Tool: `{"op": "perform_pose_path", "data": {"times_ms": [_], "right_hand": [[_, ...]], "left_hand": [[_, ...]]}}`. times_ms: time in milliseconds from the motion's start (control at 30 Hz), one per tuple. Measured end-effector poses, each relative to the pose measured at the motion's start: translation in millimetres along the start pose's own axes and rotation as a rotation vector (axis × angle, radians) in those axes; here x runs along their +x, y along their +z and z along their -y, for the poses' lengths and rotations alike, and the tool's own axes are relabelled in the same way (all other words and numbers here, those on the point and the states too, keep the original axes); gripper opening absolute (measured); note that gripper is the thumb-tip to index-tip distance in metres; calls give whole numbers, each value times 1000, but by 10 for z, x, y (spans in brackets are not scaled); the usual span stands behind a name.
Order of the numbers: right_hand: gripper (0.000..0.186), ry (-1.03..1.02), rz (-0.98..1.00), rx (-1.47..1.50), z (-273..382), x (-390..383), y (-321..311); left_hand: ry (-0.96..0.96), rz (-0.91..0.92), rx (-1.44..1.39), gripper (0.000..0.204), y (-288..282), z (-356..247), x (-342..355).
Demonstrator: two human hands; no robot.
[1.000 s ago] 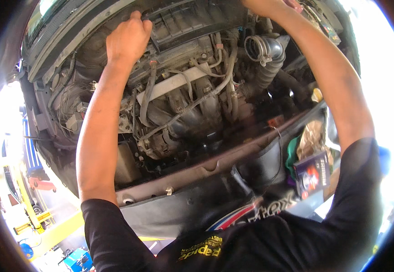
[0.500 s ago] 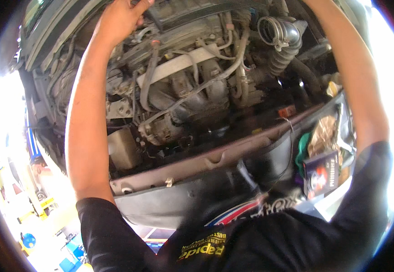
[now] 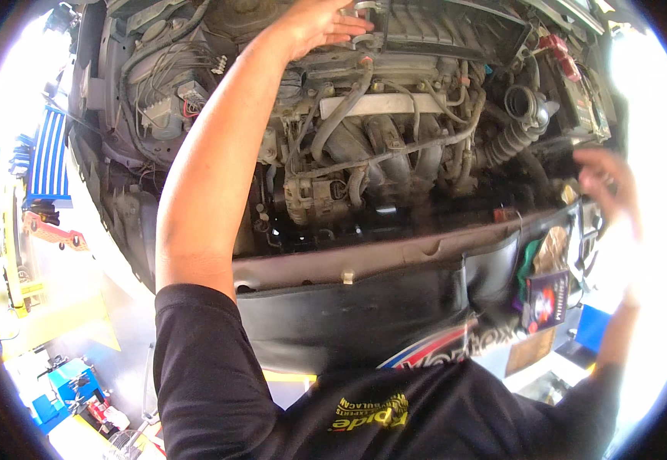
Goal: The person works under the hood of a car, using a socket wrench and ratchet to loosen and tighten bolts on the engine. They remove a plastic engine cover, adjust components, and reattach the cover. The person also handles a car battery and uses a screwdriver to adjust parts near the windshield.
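My left hand reaches to the far side of the engine bay, partly cut off by the top edge. Its visible fingers are stretched out and slightly apart, by the left end of a black ribbed plastic cover. My right hand, blurred and partly washed out by glare, hovers over the right front corner of the bay. Its fingers are apart with nothing seen in them. Between the arms lies the engine with its dark intake manifold. A corrugated air hose with an open, clamped end stands to its right.
A black fender cover drapes over the car's front edge. On its right sit a dark printed box and crumpled brown paper. A battery with a red terminal cover stands at right. Blue and yellow workshop equipment is at lower left.
My view has shifted, so the engine sits further right. My right arm has drawn back from the far side, and its hand is now visible near the front corner. My left hand stays at the far side.
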State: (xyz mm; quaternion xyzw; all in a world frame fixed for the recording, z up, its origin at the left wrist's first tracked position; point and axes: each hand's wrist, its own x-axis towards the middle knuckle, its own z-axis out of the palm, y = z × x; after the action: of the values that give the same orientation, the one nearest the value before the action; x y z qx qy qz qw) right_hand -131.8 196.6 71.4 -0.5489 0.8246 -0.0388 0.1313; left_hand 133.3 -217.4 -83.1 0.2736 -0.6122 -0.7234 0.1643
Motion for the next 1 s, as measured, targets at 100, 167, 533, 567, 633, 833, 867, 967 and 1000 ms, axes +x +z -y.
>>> {"op": "perform_pose_path", "data": {"times_ms": [100,167,533,567,633,833,867,967,1000], "right_hand": [[38,-2,97,-31,35,-254,18],[38,43,103,-6,80,-385,10],[39,89,-10,131,122,-504,-47],[40,58,-28,125,149,-427,-66],[36,51,-38,33,303,-366,-103],[32,-170,-6,-48,159,-260,-47],[32,-210,-7,-45,161,-264,-35],[33,-274,6,25,88,-367,31],[33,-287,21,79,66,-397,62]], "left_hand": [[-24,-86,55,72,201,-81,-198],[23,-123,-43,67,368,-108,-403],[38,-90,546,45,306,-119,-603],[151,-224,668,50,215,-51,-536],[283,-309,679,58,274,24,-415],[77,-266,744,87,1190,-293,-613],[120,-293,715,88,1121,-195,-537],[135,-265,528,90,1038,-153,-516],[132,-278,467,87,992,-114,-526]]}}
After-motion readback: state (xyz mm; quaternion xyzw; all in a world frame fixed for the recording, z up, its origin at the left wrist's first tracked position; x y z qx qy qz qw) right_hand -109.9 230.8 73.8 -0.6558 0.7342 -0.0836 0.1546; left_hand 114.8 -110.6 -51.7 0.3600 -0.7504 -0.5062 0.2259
